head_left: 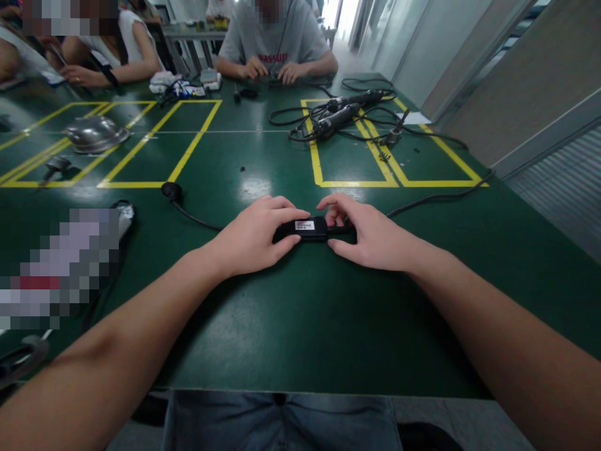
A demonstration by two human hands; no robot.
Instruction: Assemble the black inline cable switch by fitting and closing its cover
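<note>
A black power adapter (315, 229) with a white printed label lies on the green table in front of me. My left hand (258, 237) is closed on its left part, index finger along the far edge and thumb along the near one. From the adapter's right end a black cable plug (342, 230) sticks out. Around that plug curves my right hand (370, 232), its thumb and index finger apart; whether its other fingers touch the plug I cannot tell. A cable with a round black plug head (171, 191) runs out left of my left hand.
Metal bowl (96, 133) at the back left, near yellow tape lines. Black electric screwdrivers (335, 119) with tangled cables lie at the back right. A blurred-out item (66, 269) is at the left. Across the table sits a person (277, 44), hands on a small dark object.
</note>
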